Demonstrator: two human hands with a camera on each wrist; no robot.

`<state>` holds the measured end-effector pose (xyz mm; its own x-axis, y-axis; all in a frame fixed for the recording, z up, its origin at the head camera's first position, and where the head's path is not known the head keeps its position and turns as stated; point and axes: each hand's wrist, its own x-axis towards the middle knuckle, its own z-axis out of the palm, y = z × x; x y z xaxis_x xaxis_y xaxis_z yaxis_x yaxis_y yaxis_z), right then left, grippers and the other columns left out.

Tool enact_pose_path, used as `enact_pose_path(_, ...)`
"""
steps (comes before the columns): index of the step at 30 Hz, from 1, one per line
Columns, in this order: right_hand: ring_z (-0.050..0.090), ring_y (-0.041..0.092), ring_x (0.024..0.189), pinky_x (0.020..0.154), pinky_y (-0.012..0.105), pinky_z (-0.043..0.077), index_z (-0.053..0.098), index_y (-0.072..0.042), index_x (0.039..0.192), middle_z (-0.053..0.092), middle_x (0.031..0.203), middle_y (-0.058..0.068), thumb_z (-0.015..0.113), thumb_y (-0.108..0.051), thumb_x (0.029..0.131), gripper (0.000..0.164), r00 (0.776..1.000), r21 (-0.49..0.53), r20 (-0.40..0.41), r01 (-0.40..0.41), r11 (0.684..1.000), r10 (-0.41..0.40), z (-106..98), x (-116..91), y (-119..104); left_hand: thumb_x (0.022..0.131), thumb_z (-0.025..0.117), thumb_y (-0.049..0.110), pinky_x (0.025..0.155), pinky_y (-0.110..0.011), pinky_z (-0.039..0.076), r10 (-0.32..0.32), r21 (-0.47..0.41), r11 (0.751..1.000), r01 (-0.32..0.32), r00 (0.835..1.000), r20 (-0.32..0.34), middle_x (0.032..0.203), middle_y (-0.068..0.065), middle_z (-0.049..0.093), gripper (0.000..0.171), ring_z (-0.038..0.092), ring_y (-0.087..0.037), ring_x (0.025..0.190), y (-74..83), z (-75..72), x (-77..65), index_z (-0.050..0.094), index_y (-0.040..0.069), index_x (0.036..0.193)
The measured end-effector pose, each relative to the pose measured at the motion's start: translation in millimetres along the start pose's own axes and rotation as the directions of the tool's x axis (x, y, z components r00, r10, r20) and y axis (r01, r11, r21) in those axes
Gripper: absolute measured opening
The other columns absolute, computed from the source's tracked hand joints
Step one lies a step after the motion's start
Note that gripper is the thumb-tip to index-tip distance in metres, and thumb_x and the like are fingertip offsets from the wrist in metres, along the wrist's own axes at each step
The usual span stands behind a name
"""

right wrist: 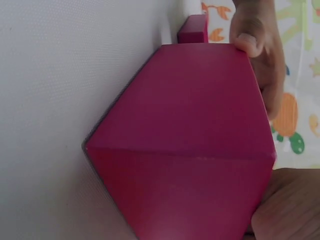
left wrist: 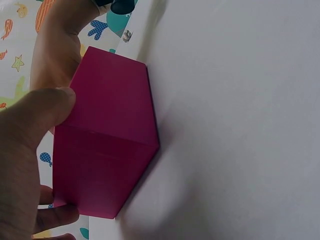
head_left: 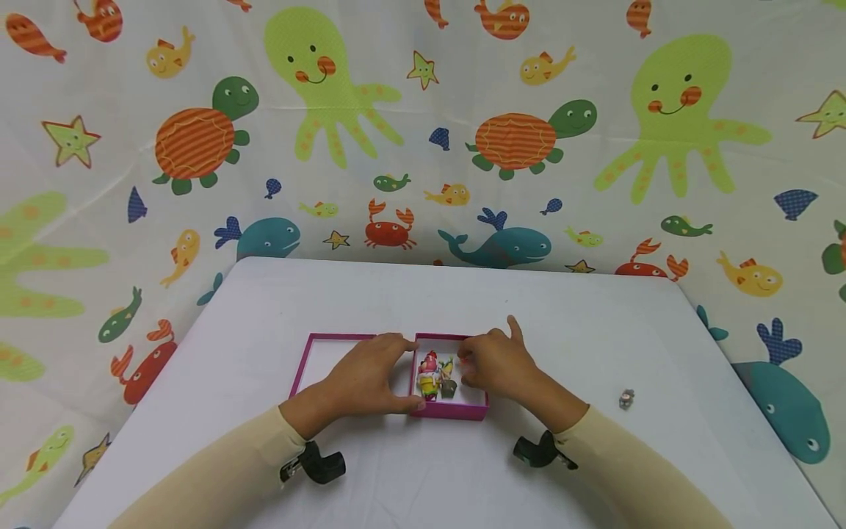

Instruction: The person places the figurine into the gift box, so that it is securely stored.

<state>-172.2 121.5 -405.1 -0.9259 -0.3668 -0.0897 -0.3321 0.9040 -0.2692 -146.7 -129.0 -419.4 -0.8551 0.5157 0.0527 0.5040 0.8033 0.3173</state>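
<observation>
An open magenta box (head_left: 452,413) with a white inside stands on the white table. My left hand (head_left: 370,376) grips its left side, thumb at the front corner and fingers at the back; the left wrist view shows the thumb on the box's edge (left wrist: 110,100). Inside lie a pink-and-yellow figurine (head_left: 429,376) and a smaller figurine with a grey base (head_left: 449,383), side by side. My right hand (head_left: 504,364) reaches over the right wall with curled fingers, pinching a small figurine mostly hidden by them; a bit of red-orange shows there.
A second magenta-rimmed box half (head_left: 301,364) lies left of the box, partly behind my left hand. One small grey figurine (head_left: 626,399) is on the table (head_left: 562,470) at the right. Behind the table hangs a sea-animal cloth (head_left: 423,206).
</observation>
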Motion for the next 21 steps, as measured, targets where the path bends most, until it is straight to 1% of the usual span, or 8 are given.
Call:
enact_pose_path(3,0.063,0.024,0.108,0.118,0.07,0.005,0.08,-0.019,0.106,0.074,0.093,-0.007,0.091,-0.031,0.077,0.033,0.999,0.018,-0.005,0.032,0.999,-0.032,-3,-3,3,0.071,0.079,0.071,0.111,-0.051,0.042,0.001,0.001,1.0,-0.001,1.0,0.0,0.142,0.0,0.058,0.093,0.048,-0.023,0.138,-0.5,0.4,0.3,0.056,0.018,0.144)
enact_pose_path(6,0.064,0.026,0.112,0.119,0.067,0.011,0.079,-0.018,0.108,0.076,0.1,-0.004,0.089,-0.031,0.079,0.033,0.999,0.058,-0.02,0.051,0.997,-0.05,-7,-6,7,0.071,0.079,0.072,0.11,-0.051,0.043,-0.002,0.003,1.0,0.002,1.0,0.002,0.143,0.0,0.058,0.094,0.048,-0.023,0.138,-1.0,0.8,0.8,0.055,0.018,0.145)
enact_pose_path(9,0.063,0.029,0.113,0.114,0.061,0.032,0.079,-0.018,0.11,0.075,0.106,-0.002,0.089,-0.033,0.08,0.036,0.998,0.106,-0.034,0.052,0.993,-0.048,-13,-11,11,0.071,0.079,0.071,0.111,-0.052,0.042,-0.007,0.002,1.0,0.007,1.0,0.003,0.143,0.0,0.058,0.094,0.047,-0.024,0.138,-0.7,0.9,1.0,0.055,0.019,0.145)
enact_pose_path(11,0.062,0.03,0.114,0.107,0.057,0.043,0.078,-0.018,0.113,0.075,0.109,0.0,0.09,-0.034,0.079,0.039,0.998,0.134,-0.04,0.048,0.99,-0.043,-18,-13,15,0.071,0.079,0.071,0.111,-0.053,0.042,-0.011,0.0,1.0,0.011,1.0,0.005,0.144,-0.001,0.057,0.094,0.047,-0.024,0.139,-0.4,1.0,1.0,0.055,0.019,0.145)
enact_pose_path(13,0.062,0.03,0.115,0.098,0.053,0.051,0.078,-0.018,0.115,0.074,0.113,0.001,0.09,-0.035,0.08,0.041,0.998,0.157,-0.038,0.05,0.986,-0.045,-21,-16,19,0.07,0.08,0.071,0.111,-0.053,0.042,-0.015,-0.002,1.0,0.015,1.0,0.006,0.144,-0.001,0.057,0.094,0.047,-0.024,0.139,0.0,1.2,0.9,0.055,0.019,0.145)
enact_pose_path(17,0.061,0.03,0.12,0.094,0.051,0.056,0.076,-0.018,0.12,0.071,0.12,0.002,0.089,-0.034,0.081,0.045,0.998,0.192,-0.035,0.063,0.979,-0.057,-27,-20,27,0.07,0.08,0.07,0.11,-0.054,0.042,-0.023,0.0,1.0,0.023,1.0,0.009,0.144,-0.001,0.057,0.094,0.047,-0.025,0.139,1.0,1.5,0.7,0.055,0.019,0.145)
enact_pose_path(21,0.059,0.03,0.123,0.095,0.052,0.055,0.075,-0.017,0.122,0.07,0.123,0.002,0.088,-0.03,0.082,0.044,0.995,0.2,-0.051,0.09,0.976,-0.082,-30,-24,37,0.07,0.081,0.07,0.111,-0.054,0.042,-0.023,0.0,1.0,0.023,1.0,0.009,0.144,-0.001,0.057,0.094,0.046,-0.025,0.139,2.4,0.4,0.2,0.055,0.019,0.145)
